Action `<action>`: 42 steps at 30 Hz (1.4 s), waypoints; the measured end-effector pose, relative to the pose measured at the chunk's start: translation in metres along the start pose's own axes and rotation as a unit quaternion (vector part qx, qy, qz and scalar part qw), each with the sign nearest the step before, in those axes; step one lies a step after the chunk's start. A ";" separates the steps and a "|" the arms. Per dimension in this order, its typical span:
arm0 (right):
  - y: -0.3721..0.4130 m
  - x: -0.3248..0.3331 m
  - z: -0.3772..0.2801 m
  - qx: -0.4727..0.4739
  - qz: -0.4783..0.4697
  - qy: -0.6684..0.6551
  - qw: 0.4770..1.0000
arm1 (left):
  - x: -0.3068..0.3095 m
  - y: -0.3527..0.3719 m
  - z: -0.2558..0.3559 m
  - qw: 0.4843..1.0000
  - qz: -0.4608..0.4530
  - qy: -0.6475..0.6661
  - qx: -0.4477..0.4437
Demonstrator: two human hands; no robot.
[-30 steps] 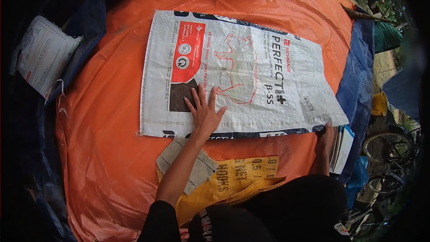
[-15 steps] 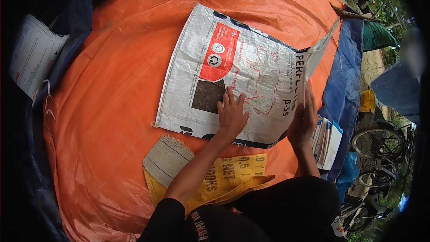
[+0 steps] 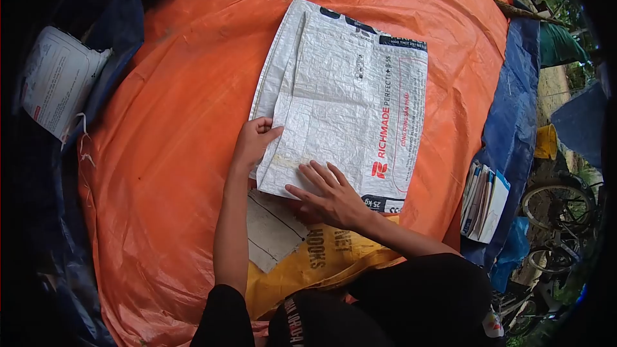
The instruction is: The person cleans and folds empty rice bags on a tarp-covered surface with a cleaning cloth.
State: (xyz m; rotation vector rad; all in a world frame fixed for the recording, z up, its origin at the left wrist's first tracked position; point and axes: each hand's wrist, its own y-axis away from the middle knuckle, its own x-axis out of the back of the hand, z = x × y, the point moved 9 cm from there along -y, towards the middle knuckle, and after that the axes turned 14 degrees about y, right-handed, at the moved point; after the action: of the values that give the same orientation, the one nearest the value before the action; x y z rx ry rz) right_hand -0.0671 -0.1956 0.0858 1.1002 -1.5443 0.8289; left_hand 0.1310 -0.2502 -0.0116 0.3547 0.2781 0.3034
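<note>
A white woven feed sack [image 3: 347, 96] with red "RICHMADE" lettering lies folded in half on an orange tarp [image 3: 173, 128]. My left hand [image 3: 254, 141] grips the sack's left folded edge, fingers curled around it. My right hand [image 3: 328, 193] lies flat with fingers spread on the sack's near corner. Just below my hands lie a yellow printed sack [image 3: 321, 260] and a pale woven piece [image 3: 270, 231], both under my arms.
A white printed bag [image 3: 58, 80] sits at the far left on a dark blue tarp. A stack of folded sacks [image 3: 485, 202] stands at the right edge on blue tarp [image 3: 514, 115]. Bicycles [image 3: 556, 218] and a yellow container [image 3: 546, 141] lie beyond.
The sack lay spread flat with the pig print up. My right hand lifted its right side and folded it over to the left; my left hand shifted to the left edge.
</note>
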 end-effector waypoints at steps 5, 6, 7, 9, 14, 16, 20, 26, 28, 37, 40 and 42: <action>0.008 0.027 0.012 -0.035 0.024 0.002 0.999 | 0.037 -0.007 0.032 0.977 0.130 -0.119 -0.122; 0.013 0.031 0.017 -0.048 0.028 0.009 0.998 | 0.041 -0.010 0.030 0.972 0.137 -0.152 -0.118; 0.018 0.033 0.023 -0.068 0.031 0.024 0.997 | 0.047 -0.015 0.026 0.965 0.145 -0.185 -0.115; 0.030 0.028 0.036 -0.107 0.020 0.027 0.994 | 0.052 -0.020 0.020 0.948 0.165 -0.246 -0.115; 0.067 0.011 0.056 -0.158 0.019 0.048 0.986 | 0.068 -0.039 0.009 0.944 0.188 -0.252 -0.100; 0.070 0.006 0.066 -0.199 0.024 0.066 0.978 | 0.081 -0.045 0.003 0.946 0.186 -0.253 -0.086; 0.079 -0.004 0.090 -0.272 -0.007 0.091 0.958 | 0.059 -0.033 0.023 0.955 0.158 -0.240 -0.073; 0.088 -0.025 0.097 -0.268 -0.050 0.084 0.958 | 0.048 -0.035 0.022 0.941 0.088 -0.304 -0.119; 0.087 -0.025 0.097 -0.268 -0.059 0.082 0.958 | 0.047 -0.035 0.019 0.956 0.071 -0.276 -0.075; 0.109 -0.006 0.119 -0.309 0.078 0.093 0.943 | 0.044 -0.014 0.032 0.901 0.167 -0.374 -0.145; 0.124 -0.017 0.143 -0.350 0.090 0.091 0.928 | 0.041 -0.013 0.033 0.909 0.149 -0.364 -0.140; 0.124 -0.034 0.152 -0.357 0.026 0.093 0.929 | 0.044 -0.012 0.033 0.907 0.153 -0.366 -0.142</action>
State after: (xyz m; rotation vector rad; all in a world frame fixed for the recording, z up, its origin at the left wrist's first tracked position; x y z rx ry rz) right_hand -0.2329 -0.2832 0.0190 0.4317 -1.5291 0.3279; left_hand 0.1844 -0.2559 0.0046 0.1999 -0.5670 0.4895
